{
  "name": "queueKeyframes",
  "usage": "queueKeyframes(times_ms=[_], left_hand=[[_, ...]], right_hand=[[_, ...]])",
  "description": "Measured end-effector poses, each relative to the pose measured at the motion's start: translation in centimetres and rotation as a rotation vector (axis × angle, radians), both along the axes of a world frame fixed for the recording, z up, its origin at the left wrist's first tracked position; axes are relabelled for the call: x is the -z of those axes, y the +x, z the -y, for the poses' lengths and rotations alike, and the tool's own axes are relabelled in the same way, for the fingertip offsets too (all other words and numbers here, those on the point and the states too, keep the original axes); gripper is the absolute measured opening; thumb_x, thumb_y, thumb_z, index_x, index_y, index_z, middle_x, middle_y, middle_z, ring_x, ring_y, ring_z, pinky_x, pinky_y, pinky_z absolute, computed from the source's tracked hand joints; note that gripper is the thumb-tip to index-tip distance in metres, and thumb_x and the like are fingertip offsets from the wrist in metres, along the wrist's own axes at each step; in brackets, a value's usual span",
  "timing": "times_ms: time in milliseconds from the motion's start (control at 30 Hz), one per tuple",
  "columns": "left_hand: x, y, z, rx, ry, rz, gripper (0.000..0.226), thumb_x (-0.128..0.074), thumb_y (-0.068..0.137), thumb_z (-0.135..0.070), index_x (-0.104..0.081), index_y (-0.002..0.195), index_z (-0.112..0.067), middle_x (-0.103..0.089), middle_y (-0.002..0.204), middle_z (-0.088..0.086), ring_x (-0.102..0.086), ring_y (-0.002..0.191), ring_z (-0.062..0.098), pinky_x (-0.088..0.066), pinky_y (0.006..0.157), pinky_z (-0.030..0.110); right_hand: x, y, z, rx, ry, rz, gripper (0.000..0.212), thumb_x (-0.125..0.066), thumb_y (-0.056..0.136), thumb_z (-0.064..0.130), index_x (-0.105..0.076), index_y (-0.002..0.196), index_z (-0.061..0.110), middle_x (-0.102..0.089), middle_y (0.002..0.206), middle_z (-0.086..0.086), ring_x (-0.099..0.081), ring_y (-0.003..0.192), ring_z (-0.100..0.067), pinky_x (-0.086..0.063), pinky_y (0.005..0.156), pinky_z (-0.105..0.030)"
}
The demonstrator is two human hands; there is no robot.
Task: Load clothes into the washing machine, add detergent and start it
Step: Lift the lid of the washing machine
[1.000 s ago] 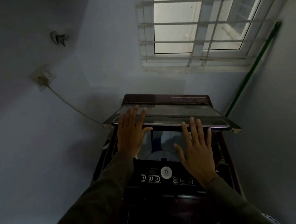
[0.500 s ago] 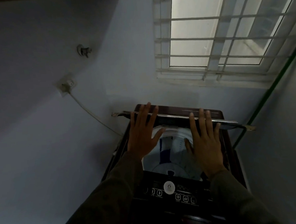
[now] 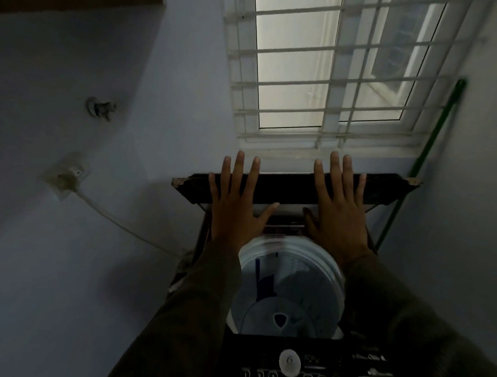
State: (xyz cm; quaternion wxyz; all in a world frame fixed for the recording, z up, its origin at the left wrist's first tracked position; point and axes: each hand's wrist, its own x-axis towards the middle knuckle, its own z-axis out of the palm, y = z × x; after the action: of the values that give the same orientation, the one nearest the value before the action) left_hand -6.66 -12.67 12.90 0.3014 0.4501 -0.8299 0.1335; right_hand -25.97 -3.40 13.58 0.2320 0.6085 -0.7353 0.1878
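Dim corner below window (image 3: 295, 67): with left hand (image 3: 235, 215) and right hand (image 3: 339, 212) flat, fingers straight, against the lid (image 3: 287, 187), I'd push evenly until it folds back.

i can read nothing for certain: the pale markings and small square buttons on the black control panel (image 3: 337, 365), at the near edge of the dark top-loading washing machine (image 3: 293, 289), are too blurred.

The lid (image 3: 289, 187) has swung up from lying low over the opening and now stands folded at the back of the washing machine (image 3: 250, 349), just under the window sill (image 3: 291, 154). The left hand (image 3: 237, 209) and right hand (image 3: 339, 212), flat against it with fingers spread, have travelled up and away with it. The white drum (image 3: 287, 287), earlier mostly covered, now shows fully.
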Motion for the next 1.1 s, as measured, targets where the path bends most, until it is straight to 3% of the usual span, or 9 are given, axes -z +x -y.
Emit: queueKeyframes(times_ms=[267,500,633,767,967,1100], left_hand=[[-1.8,-1.5,4.4,0.03,-0.026,0.003,0.095,-0.04,0.085,-0.078,-0.015,0.157,-0.022,-0.008,0.165,0.011,-0.002,0.152,0.033,-0.001,0.118,0.061],[-3.9,-2.6,7.9,0.041,0.027,0.034,0.099,-0.031,0.081,-0.085,-0.013,0.157,-0.025,-0.024,0.16,0.011,-0.011,0.15,0.033,-0.001,0.119,0.059],[-4.8,-3.3,10.3,0.022,0.051,0.1,0.105,-0.027,0.077,-0.088,-0.008,0.157,-0.024,-0.019,0.161,0.013,-0.009,0.15,0.034,-0.002,0.119,0.061],[-5.5,-3.9,12.2,0.001,0.09,0.186,0.112,-0.032,0.074,-0.09,0.004,0.157,-0.024,-0.002,0.165,0.013,0.005,0.151,0.034,0.001,0.119,0.06],[-6.0,-5.2,14.1,-0.012,0.205,0.211,0.117,-0.042,0.074,-0.087,0.011,0.156,-0.024,0.01,0.164,0.014,0.013,0.15,0.035,0.002,0.121,0.056],[-6.8,-5.9,15.3,-0.019,0.267,0.242,0.117,-0.047,0.076,-0.084,0.012,0.156,-0.022,0.014,0.163,0.015,0.016,0.15,0.035,0.003,0.12,0.054]], right_hand=[[-1.8,-1.1,4.3,0.049,-0.017,0.023,0.104,-0.068,0.081,0.041,-0.002,0.157,0.016,0.004,0.163,-0.018,0.01,0.15,-0.036,-0.008,0.118,-0.062],[-3.2,-2.4,8.5,0.063,0.009,0.036,0.105,-0.062,0.082,0.056,-0.001,0.157,0.016,0.007,0.163,-0.018,0.01,0.15,-0.038,-0.004,0.12,-0.059],[-4.0,-3.6,11.0,0.047,0.063,0.041,0.108,-0.061,0.082,0.06,0.004,0.157,0.018,0.01,0.163,-0.017,0.014,0.149,-0.037,0.001,0.119,-0.057],[-4.7,-4.7,13.2,0.038,0.12,0.047,0.108,-0.057,0.083,0.065,0.009,0.156,0.02,0.014,0.163,-0.016,0.017,0.148,-0.036,0.005,0.118,-0.055],[-5.5,-5.9,15.7,0.009,0.172,0.062,0.103,-0.059,0.083,0.063,-0.001,0.157,0.02,-0.009,0.162,-0.017,0.003,0.15,-0.037,-0.003,0.12,-0.057],[-5.5,-6.4,17.2,0.009,0.192,0.077,0.104,-0.057,0.084,0.064,0.003,0.156,0.02,-0.005,0.162,-0.016,0.005,0.15,-0.038,0.0,0.12,-0.055]])
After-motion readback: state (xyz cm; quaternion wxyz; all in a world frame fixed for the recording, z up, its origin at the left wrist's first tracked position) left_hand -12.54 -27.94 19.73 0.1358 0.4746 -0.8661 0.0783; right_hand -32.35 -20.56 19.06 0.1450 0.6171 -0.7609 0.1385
